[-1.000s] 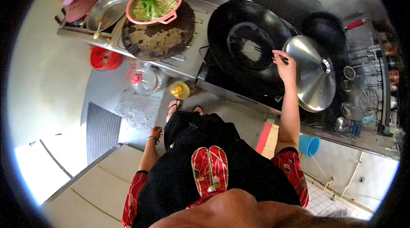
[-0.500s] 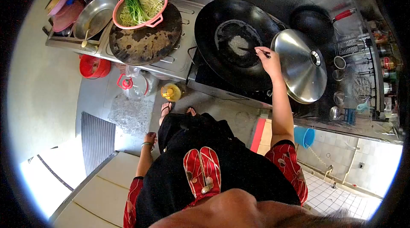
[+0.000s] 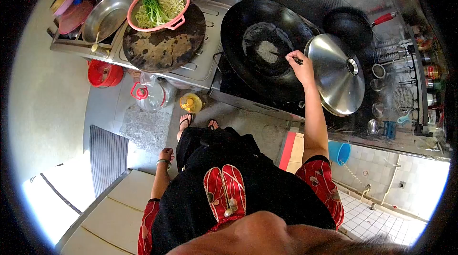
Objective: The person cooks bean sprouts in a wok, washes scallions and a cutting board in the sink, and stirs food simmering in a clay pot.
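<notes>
My right hand [image 3: 299,64] is closed around thin dark chopsticks [image 3: 282,55], held over the big black wok [image 3: 234,31]. Their tips reach a pale, whitish mass [image 3: 267,51] at the wok's bottom, where wet, shiny marks ring it; I cannot tell what food it is. Close to that hand, on the right, leans a shiny steel lid [image 3: 334,83] with a round knob. My left hand [image 3: 166,155] hangs low at my side, beside my black clothing, with loosely bent fingers and nothing visible in it.
A pink colander [image 3: 182,19] of bean sprouts and green chives overlaps a worn round chopping board [image 3: 157,52]. Left of it sits a steel basin [image 3: 107,16]. A smaller black pan [image 3: 348,26] is behind the lid. On the floor stand a red bucket [image 3: 105,73] and bottles.
The chopstick tips have shifted slightly within the pale mass, my right hand staying nearly in place. My view has moved a little, and my left hand still hangs down.
</notes>
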`<state>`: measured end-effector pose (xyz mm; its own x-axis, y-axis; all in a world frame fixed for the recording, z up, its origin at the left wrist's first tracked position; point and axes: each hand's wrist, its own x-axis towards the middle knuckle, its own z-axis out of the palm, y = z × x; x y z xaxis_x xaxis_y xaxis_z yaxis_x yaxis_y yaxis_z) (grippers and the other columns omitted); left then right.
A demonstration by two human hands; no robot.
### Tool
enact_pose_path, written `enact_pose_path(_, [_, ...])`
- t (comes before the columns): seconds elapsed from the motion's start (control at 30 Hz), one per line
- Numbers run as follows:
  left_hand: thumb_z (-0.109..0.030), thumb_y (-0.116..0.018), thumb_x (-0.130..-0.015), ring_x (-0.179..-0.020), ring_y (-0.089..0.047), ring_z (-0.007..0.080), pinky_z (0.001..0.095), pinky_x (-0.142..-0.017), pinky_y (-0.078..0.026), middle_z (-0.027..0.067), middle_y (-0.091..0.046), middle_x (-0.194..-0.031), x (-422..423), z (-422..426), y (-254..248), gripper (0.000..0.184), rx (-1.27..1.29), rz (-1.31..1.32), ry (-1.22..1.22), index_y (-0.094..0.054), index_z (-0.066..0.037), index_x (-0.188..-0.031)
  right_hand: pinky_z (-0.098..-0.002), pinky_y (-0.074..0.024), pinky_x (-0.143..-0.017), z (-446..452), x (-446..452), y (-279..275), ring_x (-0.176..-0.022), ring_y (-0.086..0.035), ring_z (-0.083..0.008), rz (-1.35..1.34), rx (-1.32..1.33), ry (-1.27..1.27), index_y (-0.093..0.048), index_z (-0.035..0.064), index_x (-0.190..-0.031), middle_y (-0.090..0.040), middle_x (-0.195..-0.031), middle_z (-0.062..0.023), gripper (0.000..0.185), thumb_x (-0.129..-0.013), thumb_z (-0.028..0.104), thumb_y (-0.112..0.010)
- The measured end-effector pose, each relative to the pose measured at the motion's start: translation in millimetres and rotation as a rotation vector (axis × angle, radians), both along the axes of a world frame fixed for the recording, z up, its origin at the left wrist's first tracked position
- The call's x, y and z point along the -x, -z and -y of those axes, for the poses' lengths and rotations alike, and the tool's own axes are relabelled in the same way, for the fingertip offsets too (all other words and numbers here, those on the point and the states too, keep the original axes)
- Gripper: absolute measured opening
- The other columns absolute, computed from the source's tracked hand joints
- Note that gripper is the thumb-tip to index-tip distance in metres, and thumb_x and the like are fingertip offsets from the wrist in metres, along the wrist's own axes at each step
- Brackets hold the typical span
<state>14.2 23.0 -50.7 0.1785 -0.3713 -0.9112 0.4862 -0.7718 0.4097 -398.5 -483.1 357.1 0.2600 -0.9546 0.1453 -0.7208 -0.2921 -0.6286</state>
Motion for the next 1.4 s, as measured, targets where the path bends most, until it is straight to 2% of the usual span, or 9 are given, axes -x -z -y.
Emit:
enact_pose_path(0.1, [-0.021,-0.058,-0.086,-0.049,-0.058,0.0153,0.0285,-0.04,-0.043,0.0062,-0.06,-0.069,-18.0,-6.6,4.3,0.02,0.04,-0.191,0.025,-0.06,-0.004,-0.097,-0.0298,-0.0469,-0.071,3.7,-1.5,1.9,-0.077,-0.063,-0.0188,-0.029,0.006,0.063,-0.064,0.0083,-0.089,-0.066,-0.081,-0.0063,0.019,-0.08,0.025,-0.066])
enact_pose_path(0.2, [-0.021,-0.058,-0.086,-0.05,-0.059,0.0155,0.029,-0.04,-0.044,0.0066,-0.061,-0.069,-12.6,-9.8,10.0,0.02,0.023,-0.029,0.099,-0.061,-0.004,-0.096,-0.0294,-0.047,-0.072,-3.0,-9.0,-6.0,-0.077,-0.063,-0.0196,-0.001,0.012,-0.016,-0.065,0.0079,-0.09,-0.067,-0.081,-0.0077,0.02,-0.081,0.026,-0.066])
enact_pose_path(0.4, [-0.021,-0.058,-0.086,-0.05,-0.058,0.0157,0.0288,-0.041,-0.043,0.0063,-0.06,-0.069,-10.2,-10.4,10.6,0.02,0.005,-0.05,0.066,-0.06,-0.004,-0.095,-0.0294,-0.0468,-0.074,-1.2,-13.1,-13.9,-0.078,-0.064,-0.0215,0.049,-0.038,0.208,-0.067,0.0074,-0.092,-0.068,-0.084,-0.0092,0.022,-0.081,0.027,-0.066])
enact_pose_path(0.6, [-0.022,-0.057,-0.086,-0.05,-0.056,0.0143,0.0283,-0.041,-0.042,0.0053,-0.059,-0.069,-14.2,-10.6,18.2,0.018,0.01,-0.175,0.035,-0.059,-0.005,-0.093,-0.0316,-0.049,-0.076,-48.2,-30.8,-39.9,-0.087,-0.063,-0.0251,-0.048,0.052,-0.347,-0.066,0.0068,-0.09,-0.065,-0.094,-0.0104,0.016,-0.084,0.02,-0.061])
enact_pose_path(0.8, [-0.024,-0.058,-0.085,-0.05,-0.057,0.0143,0.0281,-0.042,-0.042,0.0055,-0.06,-0.071,-17.2,-4.0,26.6,0.022,0.077,-0.282,-0.003,-0.059,-0.005,-0.096,-0.037,-0.0513,-0.074,-62.6,-32.2,-5.1,-0.092,-0.06,-0.027,-0.592,0.257,-0.616,-0.064,0.0125,-0.095,-0.059,-0.106,-0.0093,0.016,-0.08,0.014,-0.058])
enact_pose_path(0.97, [-0.023,-0.058,-0.085,-0.05,-0.057,0.0147,0.0281,-0.042,-0.043,0.0064,-0.061,-0.072,-9.4,19.0,15.0,0.023,0.02,-0.022,0.119,-0.059,-0.004,-0.099,-0.0389,-0.0505,-0.077,-50.0,-28.3,-2.0,-0.099,-0.056,-0.029,-0.873,0.289,-0.606,-0.064,0.0129,-0.098,-0.056,-0.114,-0.0134,0.022,-0.078,0.013,-0.054])
enact_pose_path(1.1, [-0.022,-0.057,-0.086,-0.05,-0.058,0.0147,0.0283,-0.042,-0.044,0.0065,-0.061,-0.072,0.4,28.7,-15.2,0.022,0.057,0.099,0.176,-0.06,-0.003,-0.097,-0.038,-0.0506,-0.079,-23.2,-15.9,-25.1,-0.1,-0.058,-0.0288,-0.73,0.453,-0.442,-0.065,0.0135,-0.094,-0.058,-0.114,-0.0106,0.023,-0.074,0.006,-0.059])
enact_pose_path(1.2, [-0.021,-0.057,-0.086,-0.05,-0.058,0.0147,0.0284,-0.042,-0.044,0.0065,-0.061,-0.07,-12.7,-1.3,41.6,0.021,0.066,-0.211,0.023,-0.061,-0.003,-0.096,-0.0381,-0.0514,-0.077,-5.6,-14.5,-41.5,-0.094,-0.061,-0.0292,-0.53,0.412,-0.268,-0.064,0.0167,-0.09,-0.061,-0.111,-0.0085,0.016,-0.078,0.008,-0.059])
enact_pose_path(1.4, [-0.021,-0.057,-0.085,-0.049,-0.058,0.0154,0.0287,-0.042,-0.044,0.0059,-0.06,-0.067,-1.9,-12.7,22.8,0.021,0.013,-0.192,0.039,-0.061,-0.003,-0.096,-0.0343,-0.0489,-0.074,16.8,-15.6,-28.6,-0.086,-0.062,-0.0272,-0.273,0.293,-0.12,-0.065,0.0134,-0.093,-0.062,-0.106,-0.0088,0.013,-0.083,0.009,-0.057])
